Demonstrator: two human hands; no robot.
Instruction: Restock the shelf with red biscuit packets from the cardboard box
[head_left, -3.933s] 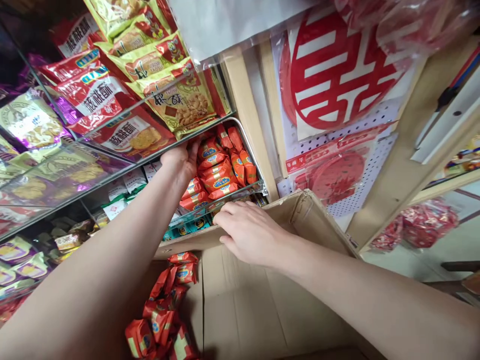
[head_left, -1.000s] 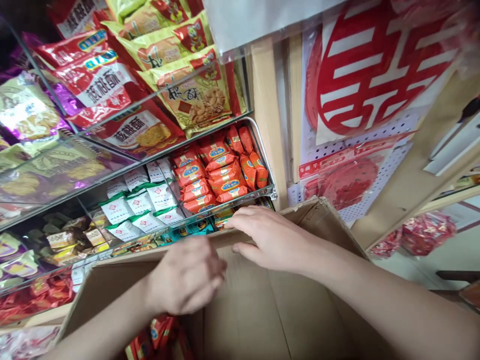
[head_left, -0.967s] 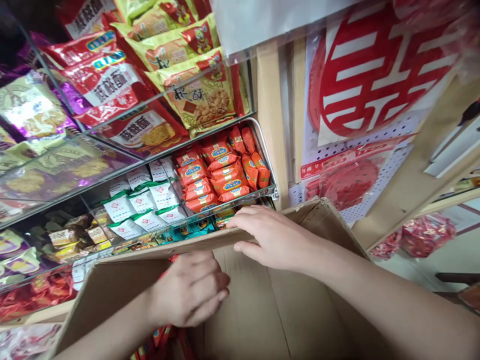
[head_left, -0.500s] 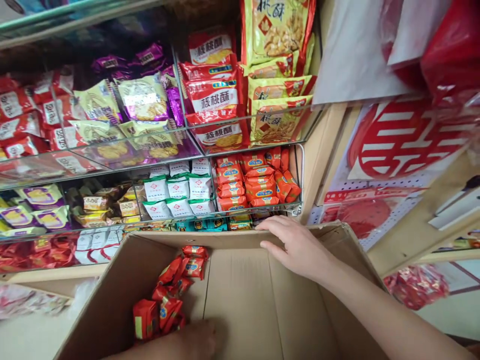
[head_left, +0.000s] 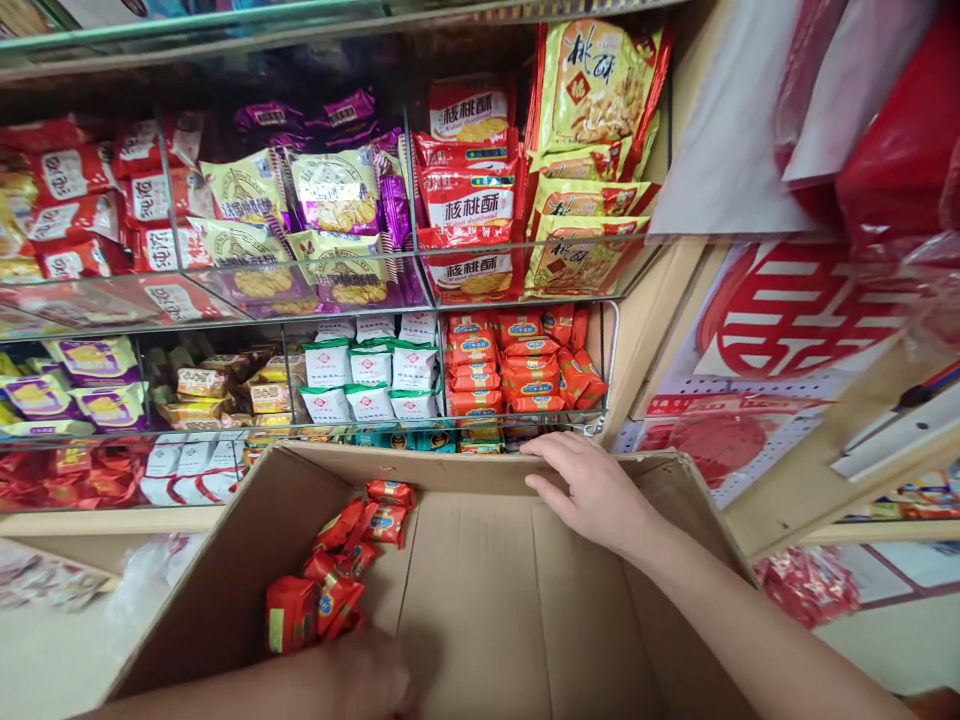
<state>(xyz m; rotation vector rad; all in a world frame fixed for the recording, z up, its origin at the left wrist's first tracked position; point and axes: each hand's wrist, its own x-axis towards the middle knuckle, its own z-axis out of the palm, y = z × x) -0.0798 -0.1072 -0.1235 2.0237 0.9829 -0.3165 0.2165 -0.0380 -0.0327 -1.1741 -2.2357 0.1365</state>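
Note:
A large cardboard box (head_left: pixel 472 570) lies open below me. My right hand (head_left: pixel 589 490) grips its far rim, fingers over the edge and thumb on the inner side. Several small red snack packets (head_left: pixel 330 580) are heaped along the box's left inside wall. Low in the box, my left hand (head_left: pixel 360 675) is beside the nearest packets. Motion smears it, and I cannot see whether its fingers hold anything.
Just beyond the box are glass-fronted shelves. Matching red packets (head_left: pixel 517 365) fill one compartment, with white-and-green packets (head_left: pixel 371 375) to their left. Above are walnut shortbread packs (head_left: pixel 472 205) and yellow packs (head_left: pixel 592 250). Red decorations (head_left: pixel 795 310) hang at the right.
My view has shifted slightly, so the upper shelves appear farther right. The left hand has moved a little left inside the box. My right hand keeps its hold on the rim.

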